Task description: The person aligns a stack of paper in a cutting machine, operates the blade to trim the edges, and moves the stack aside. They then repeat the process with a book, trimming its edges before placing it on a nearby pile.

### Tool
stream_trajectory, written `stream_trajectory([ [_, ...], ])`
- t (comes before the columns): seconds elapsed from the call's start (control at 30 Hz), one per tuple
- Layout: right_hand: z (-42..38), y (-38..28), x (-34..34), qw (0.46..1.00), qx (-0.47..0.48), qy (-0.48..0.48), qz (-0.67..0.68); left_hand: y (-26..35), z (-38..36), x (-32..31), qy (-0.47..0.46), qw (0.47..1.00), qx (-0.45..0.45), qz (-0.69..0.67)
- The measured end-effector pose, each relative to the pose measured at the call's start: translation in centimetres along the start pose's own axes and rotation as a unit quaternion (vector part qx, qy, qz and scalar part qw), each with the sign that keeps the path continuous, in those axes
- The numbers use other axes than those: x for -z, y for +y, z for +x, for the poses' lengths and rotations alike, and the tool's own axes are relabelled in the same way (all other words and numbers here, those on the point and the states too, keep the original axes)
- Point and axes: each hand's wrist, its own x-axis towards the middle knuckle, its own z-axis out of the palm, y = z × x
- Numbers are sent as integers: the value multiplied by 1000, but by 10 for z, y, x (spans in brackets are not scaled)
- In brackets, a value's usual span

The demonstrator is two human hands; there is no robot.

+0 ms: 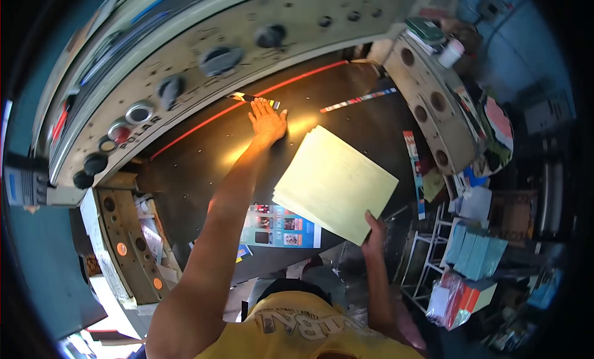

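My left hand (267,121) reaches out flat over the dark machine table (204,149), its fingers spread. Its fingertips rest on or just over a narrow printed paper strip (240,97), which is partly hidden under them. In my right hand (374,233) is the near corner of a stack of pale yellow paper sheets (337,181), with the thumb on top. The stack lies tilted across the middle of the table, its sheet edges slightly fanned at the left. A blue-and-white printed sheet (284,229) shows partly beneath it.
A control panel (216,57) with knobs and a red button spans the far side, near a red line (247,106). More printed strips lie at the back (357,100) and right (414,173). Side walls with holes (427,105) flank the table. A white rack (430,254) stands right.
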Motion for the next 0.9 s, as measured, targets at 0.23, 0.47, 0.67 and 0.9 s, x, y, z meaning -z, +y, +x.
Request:
stream_trajectory([
  [0.23,1,5,-1,1000,1,-10,14,121,-2,-7,-217,944,-249,-20],
  [0.47,-1,-11,-9,999,-37,-27,7,133,-79,68,-130,921,-311,-195],
  [0.67,27,-46,-23,993,-98,-66,-3,-31,-127,88,-254,847,108,-454],
  [0.9,14,-56,-72,989,-118,-86,26,-42,-272,55,-40,686,243,-684],
])
